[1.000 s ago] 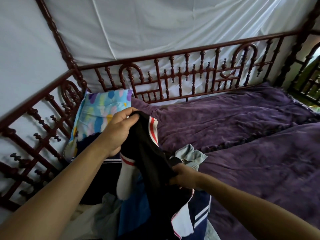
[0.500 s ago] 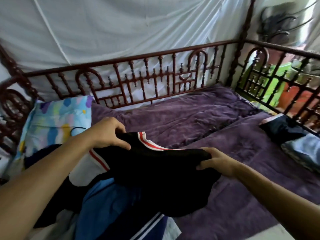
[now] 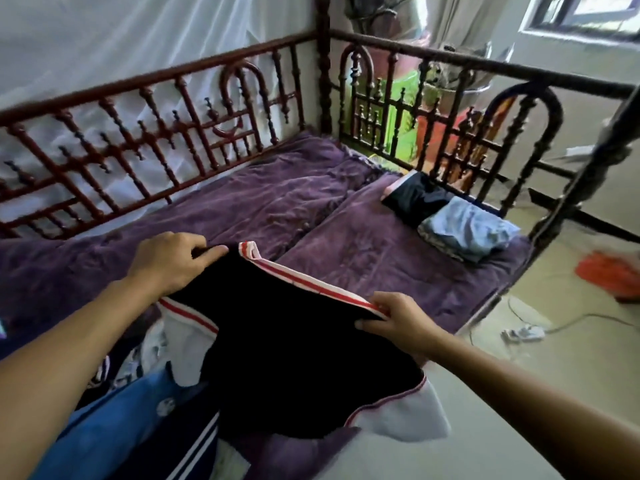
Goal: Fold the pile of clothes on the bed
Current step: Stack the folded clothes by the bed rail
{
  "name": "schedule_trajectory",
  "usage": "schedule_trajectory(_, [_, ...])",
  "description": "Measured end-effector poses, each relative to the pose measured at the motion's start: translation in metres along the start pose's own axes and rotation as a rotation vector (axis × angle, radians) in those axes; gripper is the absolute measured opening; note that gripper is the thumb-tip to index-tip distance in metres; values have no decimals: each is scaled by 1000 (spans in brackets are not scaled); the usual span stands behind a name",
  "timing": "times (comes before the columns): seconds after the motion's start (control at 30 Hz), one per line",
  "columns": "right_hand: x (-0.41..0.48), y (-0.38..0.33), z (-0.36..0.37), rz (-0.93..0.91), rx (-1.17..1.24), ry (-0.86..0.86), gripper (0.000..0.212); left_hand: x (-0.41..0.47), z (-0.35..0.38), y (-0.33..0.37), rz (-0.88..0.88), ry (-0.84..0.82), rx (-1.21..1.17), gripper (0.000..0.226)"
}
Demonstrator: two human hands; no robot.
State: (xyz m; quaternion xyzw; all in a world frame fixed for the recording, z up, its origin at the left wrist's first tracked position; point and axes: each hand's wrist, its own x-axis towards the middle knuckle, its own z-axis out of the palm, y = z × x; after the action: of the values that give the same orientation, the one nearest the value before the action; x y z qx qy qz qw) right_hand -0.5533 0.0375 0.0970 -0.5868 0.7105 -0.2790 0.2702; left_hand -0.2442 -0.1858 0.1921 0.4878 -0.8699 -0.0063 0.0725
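**Black shirt held over bed**

Left hand (image 3: 169, 263) pinches the black shirt (image 3: 294, 358) at its top edge; right hand (image 3: 398, 323) pinches the striped collar (image 3: 304, 278); shirt hangs above the clothes pile (image 3: 138, 410) on the purple blanket (image 3: 363, 244); two folded garments (image 3: 446, 216) lie by the far rail (image 3: 433, 133).

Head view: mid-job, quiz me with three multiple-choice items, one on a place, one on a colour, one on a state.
1. Where on the bed is the folded stack?
A. far right corner
B. near left corner
C. middle

2. What colours is the band of the black garment?
A. green and yellow
B. red and white
C. plain blue

3. What holds the garment?
A. one hand
B. neither hand
C. both hands

Answers:
1. A, the stack lies by the end rail at the far right.
2. B, red stripes run along white trim.
3. C, the left hand and the right hand each grip its top edge.
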Motion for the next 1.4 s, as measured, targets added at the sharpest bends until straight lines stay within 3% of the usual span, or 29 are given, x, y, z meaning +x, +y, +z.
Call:
schedule_trajectory(0.1, [17,45,-27,138,67,136,39,34,4,26,125,-106,6,67])
schedule_trajectory(0.2, [35,84,-48,235,145,143,46,76,29,44,262,-168,219,55])
schedule_trajectory(0.27, [48,105,-57,260,172,93,46,110,52,53,237,-143,280,37])
schedule_trajectory(0.37, [71,130,-64,283,174,61,50,169,91,64,92,-104,105,5])
schedule_trajectory(0.57, [122,176,-78,284,150,130,65,271,157,95,-208,-34,-182,21])
schedule_trajectory(0.8, [185,255,-98,352,49,165,35,353,216,145,-357,-93,-84,25])
schedule_trajectory(1.0, [249,363,-102,549,66,151,26,415,280,198,-384,-60,-41,27])
schedule_trajectory(1.2, [302,460,-98,688,-84,96,25,487,363,276,-382,-93,-179,21])
schedule_trajectory(1.3, [320,482,-94,649,-200,16,19,504,401,296,-352,-106,-240,17])
schedule_trajectory(1.4, [333,475,-95,468,-340,-4,18,492,413,285,-373,-110,-258,16])
